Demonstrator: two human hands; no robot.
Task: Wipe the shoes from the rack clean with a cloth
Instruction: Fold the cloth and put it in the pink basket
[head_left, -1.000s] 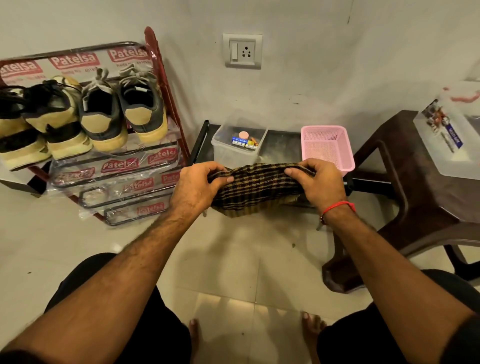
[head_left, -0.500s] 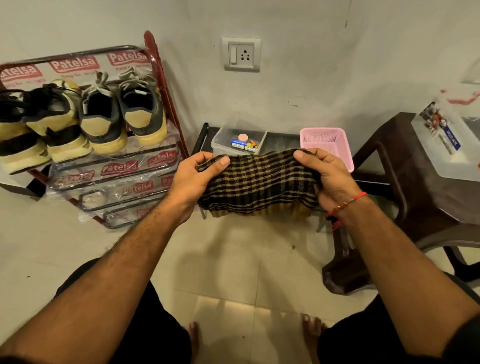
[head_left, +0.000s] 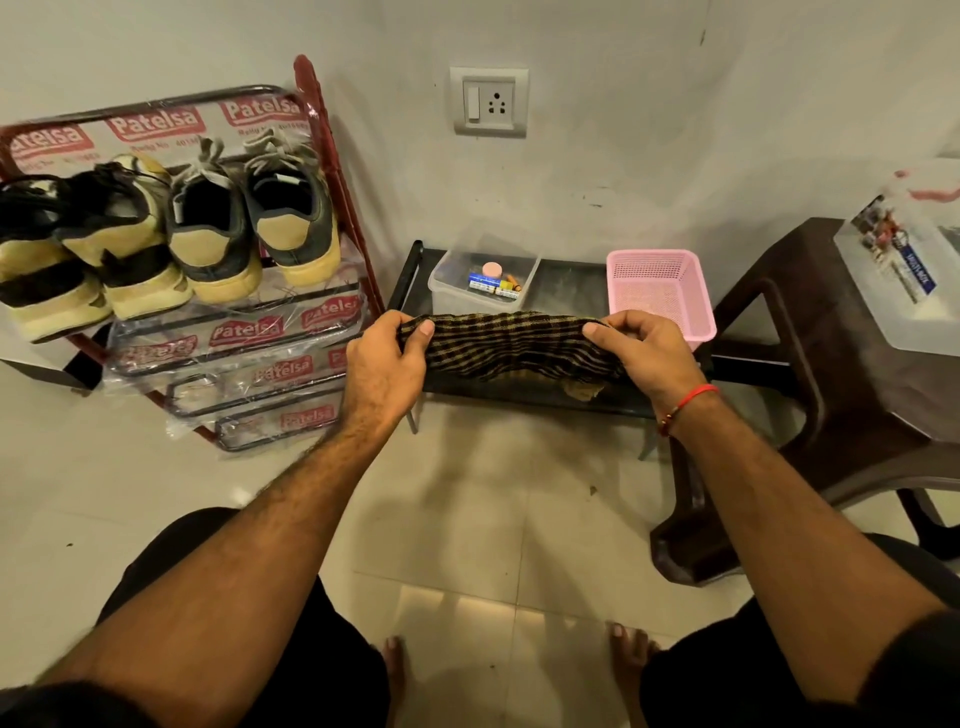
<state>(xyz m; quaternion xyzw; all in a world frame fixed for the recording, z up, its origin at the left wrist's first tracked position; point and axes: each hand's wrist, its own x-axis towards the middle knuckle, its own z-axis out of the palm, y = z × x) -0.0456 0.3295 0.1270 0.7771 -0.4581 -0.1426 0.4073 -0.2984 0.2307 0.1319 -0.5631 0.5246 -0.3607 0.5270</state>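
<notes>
A dark checked cloth (head_left: 506, 344) is stretched between my hands over a low black shelf (head_left: 569, 291). My left hand (head_left: 382, 364) grips its left end, thumb on top. My right hand (head_left: 647, 356) grips the right end. To the left stands a red metal shoe rack (head_left: 332, 171) wrapped in printed plastic. On its top tier sit a grey and tan pair of shoes (head_left: 249, 228) and, further left, a black and cream pair (head_left: 78, 249), all heels toward me.
On the black shelf stand a clear plastic box (head_left: 447, 283) with small items and a pink mesh basket (head_left: 657, 291). A brown plastic stool (head_left: 852, 374) at right carries a clear lidded container (head_left: 909, 270). A wall socket (head_left: 489, 102) is above. My feet rest on the tiled floor.
Half a second ago the cloth was held up and spread wide; now both hands have lowered it and it is bunched into a narrower band over the shelf.
</notes>
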